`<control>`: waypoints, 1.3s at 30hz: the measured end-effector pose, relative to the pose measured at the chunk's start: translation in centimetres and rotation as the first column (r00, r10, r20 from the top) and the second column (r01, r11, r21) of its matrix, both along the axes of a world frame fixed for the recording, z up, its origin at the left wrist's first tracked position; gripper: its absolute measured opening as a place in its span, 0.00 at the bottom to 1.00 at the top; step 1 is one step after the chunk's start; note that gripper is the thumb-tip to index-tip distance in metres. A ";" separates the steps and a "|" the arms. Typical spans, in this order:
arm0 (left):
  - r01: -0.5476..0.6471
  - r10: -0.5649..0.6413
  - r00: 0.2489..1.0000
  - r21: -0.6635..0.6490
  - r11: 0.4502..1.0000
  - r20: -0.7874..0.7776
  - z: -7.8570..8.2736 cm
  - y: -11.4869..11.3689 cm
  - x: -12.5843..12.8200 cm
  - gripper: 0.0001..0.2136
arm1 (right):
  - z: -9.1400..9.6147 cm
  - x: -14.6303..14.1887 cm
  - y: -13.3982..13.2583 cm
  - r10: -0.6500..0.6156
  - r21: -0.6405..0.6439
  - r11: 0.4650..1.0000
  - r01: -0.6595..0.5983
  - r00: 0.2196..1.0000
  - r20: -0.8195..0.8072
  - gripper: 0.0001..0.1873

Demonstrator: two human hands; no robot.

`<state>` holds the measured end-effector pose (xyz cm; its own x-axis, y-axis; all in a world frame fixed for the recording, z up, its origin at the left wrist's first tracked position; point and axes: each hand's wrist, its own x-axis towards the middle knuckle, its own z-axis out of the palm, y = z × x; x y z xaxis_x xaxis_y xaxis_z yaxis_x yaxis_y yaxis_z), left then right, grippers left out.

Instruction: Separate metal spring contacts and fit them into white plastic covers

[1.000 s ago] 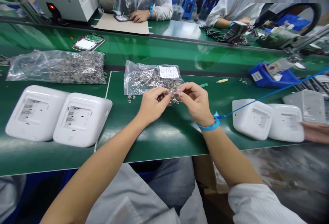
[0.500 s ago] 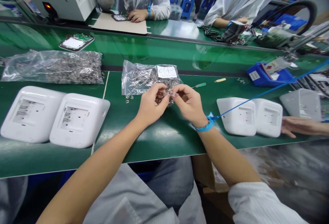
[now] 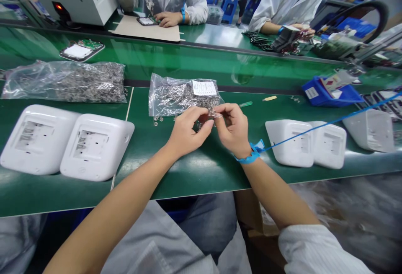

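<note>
Small shiny metal pieces (image 3: pixel 215 114) are pinched in the fingertips of my right hand (image 3: pixel 235 128). Curled round from the other side, my left hand (image 3: pixel 187 130) has its fingertips at the same pieces; its grip is partly hidden. More small metal parts show below the fingers. Just behind both hands lies a clear plastic bag (image 3: pixel 171 98) of metal parts with a white label. A few loose metal bits (image 3: pixel 156 121) rest left of my fingers. A blue wrist strap (image 3: pixel 249 155) with a cord circles my right wrist.
White plastic housings stand in pairs at left (image 3: pixel 97 140) and right (image 3: pixel 292 144). A second bag of metal parts (image 3: pixel 91 83) lies back left. A green-handled tool (image 3: pixel 245 104) and blue bin (image 3: pixel 333 91) are to the right. Co-workers sit beyond the conveyor (image 3: pixel 176 62).
My fingers have shifted, with the left thumb drawn lower and the metal pieces more visible. A co-worker's hand has left the right side. The circuit-board unit has moved left along the conveyor.
</note>
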<state>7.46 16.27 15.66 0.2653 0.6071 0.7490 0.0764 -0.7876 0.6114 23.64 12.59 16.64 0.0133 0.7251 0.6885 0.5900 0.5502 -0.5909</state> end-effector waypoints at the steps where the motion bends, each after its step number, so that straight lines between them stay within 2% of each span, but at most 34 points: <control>1: 0.019 -0.018 1.000 -0.029 0.999 0.012 -0.1 -0.1 0.1 0.05 | 0.0 -0.2 -0.1 -0.003 0.036 0.999 0.002 0.999 0.033 0.03; 5: 0.026 -0.020 0.998 -0.112 0.993 0.060 -0.3 -0.2 0.4 0.07 | 0.2 -0.9 -0.3 0.004 0.154 0.988 -0.027 0.989 0.149 0.05; 7: 0.024 -0.013 0.996 -0.122 0.992 0.087 -0.5 -0.2 0.5 0.07 | 0.3 -1.0 -0.4 -0.019 0.175 0.985 0.000 0.994 0.107 0.05; 10: 0.015 0.001 0.991 -0.114 0.993 0.135 -0.5 0.0 0.5 0.08 | 0.2 -0.8 -0.3 -0.020 0.121 0.992 0.024 0.999 -0.028 0.02; 15: -0.056 0.064 0.980 -0.047 0.997 0.188 -0.2 0.5 0.1 0.03 | 0.6 -0.6 0.0 0.077 0.057 0.996 -0.068 0.983 -0.169 0.03; 20: -0.072 0.111 0.973 -0.190 0.979 0.201 0.2 0.6 -0.3 0.06 | 1.2 -0.5 0.0 0.240 -0.052 0.963 -0.264 0.931 -0.277 0.05; 22: -0.066 0.116 0.971 -0.234 0.970 0.211 0.3 0.5 -0.4 0.06 | 1.2 -0.4 0.2 0.211 -0.099 0.962 -0.254 0.924 -0.318 0.05; 25: -0.038 0.074 0.986 -0.231 0.972 0.150 0.3 0.5 -0.4 0.07 | 1.0 -0.2 0.4 0.136 -0.130 0.973 -0.193 0.926 -0.353 0.07; 27: -0.021 0.038 0.996 -0.201 0.979 0.082 0.4 0.6 -0.4 0.07 | 0.9 -0.1 0.4 0.122 -0.117 0.978 -0.171 0.933 -0.340 0.06; 30: 0.001 0.000 1.000 -0.163 0.987 0.005 0.4 1.0 -0.7 0.07 | 1.0 0.1 0.3 0.082 -0.046 0.994 -0.095 0.972 -0.221 0.04; 33: -0.038 0.035 0.999 -0.135 0.990 -0.025 0.6 1.5 -1.0 0.07 | 1.3 0.3 0.1 -0.009 0.001 1.000 0.010 0.990 -0.137 0.05; 35: -0.066 0.061 0.997 -0.087 0.994 -0.053 0.6 1.6 -1.1 0.07 | 1.3 0.5 0.0 -0.016 -0.013 1.000 0.014 0.993 -0.116 0.05; 39: -0.035 0.031 0.994 -0.038 0.999 -0.100 0.6 1.6 -1.1 0.07 | 1.3 0.5 0.1 0.013 0.022 1.000 -0.012 1.000 -0.013 0.05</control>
<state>6.33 17.84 16.26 0.3170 0.6457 0.6947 0.1637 -0.7587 0.6305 24.13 12.65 17.98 0.0137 0.7102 0.7039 0.5749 0.5703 -0.5866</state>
